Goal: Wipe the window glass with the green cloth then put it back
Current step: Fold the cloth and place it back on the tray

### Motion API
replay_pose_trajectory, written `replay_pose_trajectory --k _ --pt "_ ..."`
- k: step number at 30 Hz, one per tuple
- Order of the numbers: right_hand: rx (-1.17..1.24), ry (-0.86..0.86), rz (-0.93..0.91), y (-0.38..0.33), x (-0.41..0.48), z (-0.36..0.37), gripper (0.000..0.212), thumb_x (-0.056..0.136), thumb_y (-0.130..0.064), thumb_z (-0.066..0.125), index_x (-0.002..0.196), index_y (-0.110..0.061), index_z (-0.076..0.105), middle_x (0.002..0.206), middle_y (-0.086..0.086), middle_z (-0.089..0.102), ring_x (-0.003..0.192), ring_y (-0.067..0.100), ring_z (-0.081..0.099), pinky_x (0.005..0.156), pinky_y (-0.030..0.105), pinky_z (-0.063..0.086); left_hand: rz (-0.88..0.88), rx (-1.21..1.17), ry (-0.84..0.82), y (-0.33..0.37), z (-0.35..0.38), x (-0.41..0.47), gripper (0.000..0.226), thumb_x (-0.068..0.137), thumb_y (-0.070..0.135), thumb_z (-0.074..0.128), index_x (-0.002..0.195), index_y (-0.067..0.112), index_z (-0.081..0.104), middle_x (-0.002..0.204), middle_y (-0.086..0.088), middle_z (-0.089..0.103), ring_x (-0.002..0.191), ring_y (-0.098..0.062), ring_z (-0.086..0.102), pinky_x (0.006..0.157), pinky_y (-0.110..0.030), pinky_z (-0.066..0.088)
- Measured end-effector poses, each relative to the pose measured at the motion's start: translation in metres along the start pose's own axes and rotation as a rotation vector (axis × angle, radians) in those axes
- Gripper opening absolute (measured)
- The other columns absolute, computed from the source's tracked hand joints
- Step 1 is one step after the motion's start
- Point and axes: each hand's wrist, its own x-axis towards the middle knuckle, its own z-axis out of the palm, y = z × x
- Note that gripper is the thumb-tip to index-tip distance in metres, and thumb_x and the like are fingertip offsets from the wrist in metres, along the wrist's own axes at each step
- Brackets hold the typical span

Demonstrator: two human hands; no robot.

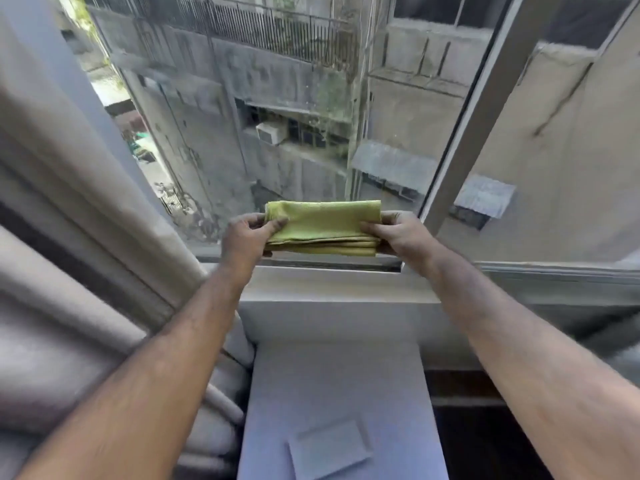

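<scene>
A green cloth [323,225], folded into a flat rectangle of several layers, is held level just above the window sill [332,282]. My left hand [247,235] pinches its left end and my right hand [398,233] pinches its right end. The window glass [277,109] rises behind the cloth and shows grey buildings outside. A second pane [561,150] lies to the right of a slanted grey frame bar [485,109].
A pale curtain [69,202] hangs in folds along the left side. Below the sill stands a white flat-topped surface [339,393] with a small white rectangular pad [327,448] lying on it. Dark floor shows at the lower right.
</scene>
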Motion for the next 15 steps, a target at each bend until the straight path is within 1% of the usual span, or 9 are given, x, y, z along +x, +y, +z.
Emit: replay_pose_trajectory --k 3,5,6,7,8,10,11,13,15 --pt "-0.055 0.034 0.151 0.089 -0.004 0.010 0.027 0.092 -0.003 0.078 0.118 0.005 0.075 0.102 0.014 0.077 0.079 0.017 0.075 0.071 0.028 0.069 -0.160 0.037 -0.061 -0.092 0.014 -0.028 0.017 0.081 0.036 0.089 0.088 0.022 0.085 0.073 -0.001 0.076 0.058 -0.009 0.064 0.044 -0.019 0.055" --pt "-0.086 0.100 0.238 0.141 -0.009 0.014 0.035 0.085 -0.002 0.085 0.116 0.010 0.074 0.106 0.021 0.077 0.088 0.026 0.075 0.079 0.037 0.069 -0.268 -0.010 -0.118 -0.143 0.021 -0.053 0.004 0.083 0.027 0.088 0.083 0.027 0.084 0.080 -0.002 0.079 0.071 -0.014 0.068 0.049 -0.020 0.059" --pt "-0.098 0.136 0.276 0.169 -0.012 0.017 0.035 0.082 -0.002 0.088 0.112 0.011 0.074 0.104 0.023 0.077 0.089 0.028 0.074 0.077 0.038 0.069 -0.324 -0.026 -0.146 -0.173 0.027 -0.065 0.008 0.084 0.019 0.087 0.083 0.026 0.083 0.081 -0.002 0.079 0.077 -0.019 0.069 0.052 -0.022 0.062" --pt "-0.112 0.170 0.308 0.198 -0.013 0.019 0.033 0.080 -0.001 0.090 0.106 0.008 0.073 0.101 0.022 0.076 0.088 0.029 0.074 0.072 0.037 0.069 -0.375 -0.035 -0.172 -0.202 0.033 -0.077 0.011 0.086 0.012 0.084 0.084 0.023 0.083 0.082 -0.003 0.079 0.082 -0.023 0.068 0.059 -0.028 0.065" --pt "-0.125 0.200 0.337 0.227 -0.015 0.023 0.029 0.078 -0.001 0.091 0.099 0.000 0.071 0.098 0.022 0.075 0.085 0.029 0.073 0.070 0.037 0.069 -0.424 -0.022 -0.193 -0.232 0.038 -0.090 0.012 0.087 0.008 0.082 0.086 0.020 0.082 0.085 -0.006 0.079 0.086 -0.024 0.066 0.070 -0.038 0.067" --pt "-0.122 0.228 0.403 0.284 -0.021 0.030 0.033 0.077 0.001 0.091 0.084 -0.011 0.061 0.094 0.023 0.073 0.085 0.030 0.072 0.077 0.043 0.065 -0.526 0.041 -0.224 -0.285 0.046 -0.118 0.008 0.087 0.008 0.082 0.094 0.012 0.080 0.097 -0.018 0.079 0.089 -0.025 0.066 0.090 -0.057 0.061" --pt "-0.115 0.222 0.441 0.314 -0.024 0.034 0.037 0.077 0.002 0.091 0.078 -0.014 0.058 0.092 0.023 0.072 0.086 0.031 0.070 0.082 0.047 0.064 -0.581 0.083 -0.223 -0.311 0.049 -0.131 0.010 0.087 0.010 0.083 0.096 0.009 0.080 0.102 -0.023 0.079 0.088 -0.025 0.067 0.094 -0.060 0.060" --pt "-0.126 0.194 0.496 0.370 -0.031 0.041 0.039 0.077 0.003 0.090 0.074 -0.016 0.056 0.090 0.026 0.070 0.087 0.030 0.068 0.088 0.056 0.064 -0.667 0.157 -0.220 -0.359 0.056 -0.154 0.014 0.086 0.014 0.085 0.094 0.005 0.080 0.106 -0.028 0.078 0.086 -0.023 0.067 0.092 -0.057 0.063" --pt "-0.155 0.186 0.559 0.418 -0.041 0.045 0.038 0.076 0.000 0.092 0.075 -0.016 0.057 0.089 0.028 0.072 0.085 0.029 0.068 0.090 0.062 0.064 -0.715 0.251 -0.244 -0.396 0.062 -0.178 0.015 0.084 0.017 0.086 0.091 0.006 0.081 0.102 -0.026 0.080 0.081 -0.019 0.066 0.083 -0.042 0.061"
